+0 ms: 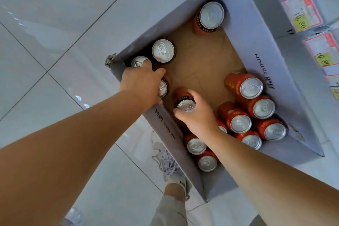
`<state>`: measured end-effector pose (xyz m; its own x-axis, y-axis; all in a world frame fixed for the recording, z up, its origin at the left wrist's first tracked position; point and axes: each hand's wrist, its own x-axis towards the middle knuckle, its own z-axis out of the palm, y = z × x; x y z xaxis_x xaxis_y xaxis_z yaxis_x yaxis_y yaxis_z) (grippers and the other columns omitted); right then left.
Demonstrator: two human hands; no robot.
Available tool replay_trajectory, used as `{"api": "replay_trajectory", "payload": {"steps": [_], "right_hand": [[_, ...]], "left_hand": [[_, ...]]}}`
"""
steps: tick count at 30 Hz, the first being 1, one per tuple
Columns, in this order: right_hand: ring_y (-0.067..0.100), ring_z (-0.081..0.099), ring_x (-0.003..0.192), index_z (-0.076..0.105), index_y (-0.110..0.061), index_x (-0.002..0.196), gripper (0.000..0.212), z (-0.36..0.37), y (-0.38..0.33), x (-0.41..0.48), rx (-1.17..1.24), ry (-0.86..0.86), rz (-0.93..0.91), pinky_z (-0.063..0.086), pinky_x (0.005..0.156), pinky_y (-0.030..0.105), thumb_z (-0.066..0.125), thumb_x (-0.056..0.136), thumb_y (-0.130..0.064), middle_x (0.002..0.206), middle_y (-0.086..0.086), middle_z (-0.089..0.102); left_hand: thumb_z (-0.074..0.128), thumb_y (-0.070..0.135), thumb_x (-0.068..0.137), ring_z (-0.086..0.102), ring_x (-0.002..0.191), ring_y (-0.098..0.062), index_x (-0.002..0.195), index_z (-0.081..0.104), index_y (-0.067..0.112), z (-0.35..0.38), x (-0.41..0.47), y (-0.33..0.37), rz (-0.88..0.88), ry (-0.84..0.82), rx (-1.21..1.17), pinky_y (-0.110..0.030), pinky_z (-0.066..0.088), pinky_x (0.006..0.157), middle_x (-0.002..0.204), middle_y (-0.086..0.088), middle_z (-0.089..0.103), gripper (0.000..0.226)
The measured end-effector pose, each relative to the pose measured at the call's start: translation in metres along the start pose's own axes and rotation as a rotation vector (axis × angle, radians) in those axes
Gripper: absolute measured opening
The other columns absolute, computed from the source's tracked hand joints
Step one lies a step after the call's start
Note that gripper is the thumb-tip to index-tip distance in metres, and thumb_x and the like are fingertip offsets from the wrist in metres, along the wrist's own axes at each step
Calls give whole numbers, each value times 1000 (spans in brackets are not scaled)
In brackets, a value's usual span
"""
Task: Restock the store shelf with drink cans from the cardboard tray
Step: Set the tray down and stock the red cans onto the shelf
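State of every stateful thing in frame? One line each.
White cardboard tray: open-topped, partly emptied, brown floor bare in the middle.
Orange drink cans: upright, tops unopened.
Single orange can: upright, gripped at its top.
Right grip: fingers and thumb curled round the single orange can.
Left grip: over the left-corner cans; hold unclear.

The tray (256, 46), white-walled with a bare brown bottom, is sitting open. Orange, silver-topped cans (240, 124) are standing upright in its corners, most clustering at the near right. One can (184, 101) is tilting near the middle, gripped by the right hand (198, 113).
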<state>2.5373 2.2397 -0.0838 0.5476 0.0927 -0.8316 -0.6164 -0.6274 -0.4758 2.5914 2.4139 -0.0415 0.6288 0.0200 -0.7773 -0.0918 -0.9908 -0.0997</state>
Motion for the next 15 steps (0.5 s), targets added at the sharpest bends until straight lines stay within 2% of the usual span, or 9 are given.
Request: {"api": "replay_trajectory", "payload": {"steps": [3, 6, 9, 12, 15], "right_hand": [[12, 51, 122, 44, -31, 138, 72, -25, 8, 2, -26, 88, -17, 40, 98, 25, 76, 73, -32, 134, -5, 53], [13, 51, 120, 41, -37, 137, 67, -46, 7, 9, -104, 128, -70, 37, 88, 23, 72, 78, -35, 135, -6, 51], [17, 55, 111, 40, -39, 135, 63, -56, 6, 17, -226, 133, -115, 40, 80, 28, 70, 79, -39, 136, -5, 45], [15, 54, 107, 37, -34, 137, 74, -57, 9, 19, -301, 80, -181, 46, 84, 33, 77, 74, -39, 140, -5, 39], [21, 55, 117, 42, -26, 135, 74, -63, 7, 13, -360, 108, -212, 44, 88, 31, 81, 73, -31, 137, -1, 49]], "left_hand": [[74, 52, 75, 56, 101, -31, 135, 42, 29, 11, -3, 11, -45, 51, 95, -37, 38, 79, 124, -11, 41, 71], [71, 40, 81, 53, 105, -30, 126, 47, 26, 20, -5, 17, -92, 136, 97, -41, 40, 84, 120, -9, 40, 53], [70, 47, 78, 48, 110, -29, 125, 52, 26, 19, -3, 15, -69, 161, 25, -41, 41, 85, 119, -8, 39, 55], [76, 48, 71, 44, 114, -29, 126, 54, 25, 15, -8, 10, -11, 213, -140, -42, 43, 89, 119, -8, 39, 64], [85, 37, 66, 46, 118, -26, 130, 53, 18, 6, -29, 12, 19, 238, -482, -42, 48, 95, 127, -4, 41, 74]]}}
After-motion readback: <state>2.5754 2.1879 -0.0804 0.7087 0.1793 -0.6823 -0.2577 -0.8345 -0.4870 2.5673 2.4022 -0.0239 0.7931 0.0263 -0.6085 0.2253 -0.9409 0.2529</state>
